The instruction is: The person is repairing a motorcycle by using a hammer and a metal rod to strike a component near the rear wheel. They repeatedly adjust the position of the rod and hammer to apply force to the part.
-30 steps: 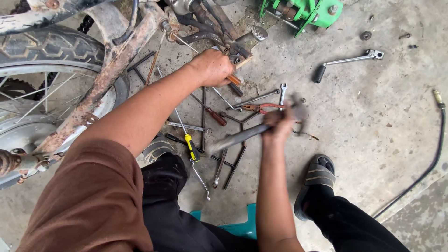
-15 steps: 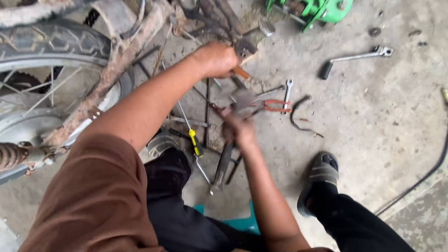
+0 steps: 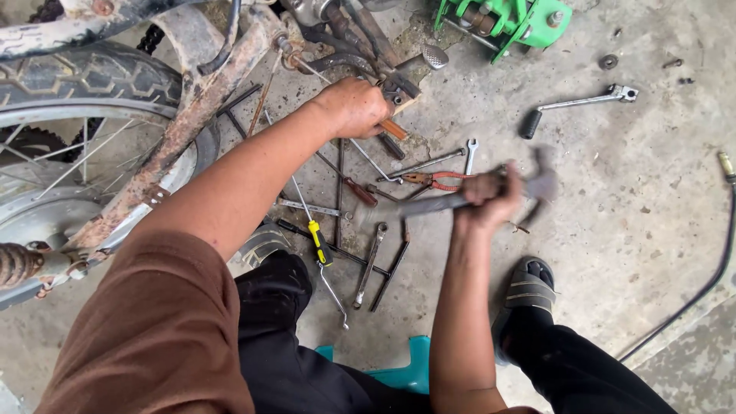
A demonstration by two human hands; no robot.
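My left hand (image 3: 354,106) grips a wooden-handled tool (image 3: 392,129) held against the rusty lower frame of a motorcycle (image 3: 192,107). My right hand (image 3: 484,198) is shut on the handle of a hammer (image 3: 429,205), blurred with motion, its head (image 3: 541,184) out to the right above the concrete floor. Loose tools lie between the two hands: red-handled pliers (image 3: 437,181), a small spanner (image 3: 470,153), and a yellow-and-black screwdriver (image 3: 318,241).
The rear wheel and tyre (image 3: 84,92) fill the left. A green metal part (image 3: 506,19) sits at the top. A kick lever (image 3: 575,103) lies to the right, a black hose (image 3: 709,268) at far right. My sandalled foot (image 3: 525,287) rests below the hammer, a teal stool (image 3: 402,368) beneath me.
My right hand swung the hammer left toward the frame, then back out to the right. The left hand stayed on the tool at the frame.
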